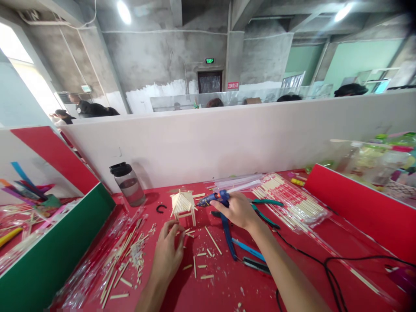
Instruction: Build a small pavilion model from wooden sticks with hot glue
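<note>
A small pavilion model made of pale wooden sticks, with a peaked roof on thin legs, stands on the red table. My right hand is wrapped round a blue hot glue gun, whose nozzle points left at the model's right side, close to its roof edge. In front of the model, my left hand rests low over the table. Its fingers are loosely bent with the thumb apart, and I see nothing held in them. Short cut stick pieces lie just right of that hand.
Pliers with teal handles, a utility knife and a black cable lie at right. Bundled sticks are behind them. A water bottle stands back left. Green and red dividers flank the table.
</note>
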A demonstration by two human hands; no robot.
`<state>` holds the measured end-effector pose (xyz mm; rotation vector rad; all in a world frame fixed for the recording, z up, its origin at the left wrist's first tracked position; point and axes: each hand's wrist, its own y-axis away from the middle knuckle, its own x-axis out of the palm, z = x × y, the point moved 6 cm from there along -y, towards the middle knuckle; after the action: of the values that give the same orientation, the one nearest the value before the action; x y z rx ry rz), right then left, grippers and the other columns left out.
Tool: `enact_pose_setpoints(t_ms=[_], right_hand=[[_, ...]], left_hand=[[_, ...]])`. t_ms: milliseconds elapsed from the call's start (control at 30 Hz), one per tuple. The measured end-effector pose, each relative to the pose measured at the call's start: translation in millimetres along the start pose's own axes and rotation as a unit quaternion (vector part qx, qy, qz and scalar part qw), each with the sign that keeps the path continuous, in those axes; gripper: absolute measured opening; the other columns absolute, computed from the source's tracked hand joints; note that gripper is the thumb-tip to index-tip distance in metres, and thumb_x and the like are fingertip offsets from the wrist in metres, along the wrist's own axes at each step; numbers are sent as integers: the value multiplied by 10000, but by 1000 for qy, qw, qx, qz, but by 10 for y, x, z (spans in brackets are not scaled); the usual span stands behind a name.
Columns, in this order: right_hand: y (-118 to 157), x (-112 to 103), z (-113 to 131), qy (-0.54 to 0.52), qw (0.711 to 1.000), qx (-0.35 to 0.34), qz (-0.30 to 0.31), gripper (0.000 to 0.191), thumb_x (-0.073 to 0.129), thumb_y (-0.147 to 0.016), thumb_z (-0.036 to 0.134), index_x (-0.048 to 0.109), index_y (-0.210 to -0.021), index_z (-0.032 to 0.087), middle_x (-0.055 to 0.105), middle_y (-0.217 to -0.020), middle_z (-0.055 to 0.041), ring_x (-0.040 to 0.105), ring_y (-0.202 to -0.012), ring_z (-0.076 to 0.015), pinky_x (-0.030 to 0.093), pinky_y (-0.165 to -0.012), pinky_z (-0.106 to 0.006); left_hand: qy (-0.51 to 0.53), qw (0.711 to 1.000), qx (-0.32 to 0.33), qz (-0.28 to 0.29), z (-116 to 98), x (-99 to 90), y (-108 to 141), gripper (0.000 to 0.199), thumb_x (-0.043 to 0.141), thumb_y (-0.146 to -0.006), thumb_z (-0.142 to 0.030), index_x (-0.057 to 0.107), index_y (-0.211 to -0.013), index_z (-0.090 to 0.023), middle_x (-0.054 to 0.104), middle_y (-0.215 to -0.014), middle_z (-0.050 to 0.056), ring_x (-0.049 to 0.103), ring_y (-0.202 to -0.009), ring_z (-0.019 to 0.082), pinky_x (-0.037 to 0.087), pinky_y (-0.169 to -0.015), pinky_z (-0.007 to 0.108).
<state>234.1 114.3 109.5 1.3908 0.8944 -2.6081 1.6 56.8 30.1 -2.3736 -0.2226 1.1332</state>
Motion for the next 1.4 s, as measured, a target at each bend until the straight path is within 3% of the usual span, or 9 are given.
enact_pose_setpoints(t_ms=[167,367,567,800,1033,1400], right_hand=[[-1,4,-3,-9,1000,7,-5,497,454,-949,577,724,-731,221,739,-764,-69,676,-817,-248,426,-731,-300],[12,-30,29,-126,991,-2,42,425,471,-953,539,691,-770,225,697,-715,-14,643,-723,-197,429,-698,-275],[17,-42,-43,-150,987,28,47,434,490,-931,566,671,-751,216,687,-692,-5,639,-689,-199,429,-659,-275],[15,-72,-31,-142,989,29,11,413,491,-936,545,714,-817,218,735,-800,-37,676,-807,-232,460,-740,-293],[-9,-42,-3,-73,997,18,-12,439,481,-932,549,691,-747,211,727,-764,-51,678,-800,-246,462,-736,-296],[-20,-48,55,-13,1000,4,-24,451,466,-946,536,661,-704,209,725,-741,-52,684,-766,-230,440,-705,-274]], left_hand=[[3,1000,0,5,4,1,-2,205,454,-944,-304,629,-903,-206,587,-1103,107,597,-1044,258,512,-901,411],[3,1000,-2,6,-3,4,-6,208,450,-945,-309,628,-915,-206,588,-1102,110,593,-1040,263,510,-904,422],[5,1000,-4,3,-6,-7,-1,209,450,-944,-323,624,-917,-211,590,-1094,106,602,-1028,263,513,-904,424],[13,1000,-3,-16,29,-30,-17,173,479,-926,-298,625,-907,-208,590,-1059,98,612,-996,253,524,-872,401],[29,998,-9,-53,68,-73,-24,155,488,-903,-271,623,-870,-199,572,-1024,93,624,-970,247,547,-849,412],[42,997,-5,-67,95,-38,-24,137,495,-890,-243,619,-859,-192,557,-1190,129,611,-1105,270,533,-914,440]])
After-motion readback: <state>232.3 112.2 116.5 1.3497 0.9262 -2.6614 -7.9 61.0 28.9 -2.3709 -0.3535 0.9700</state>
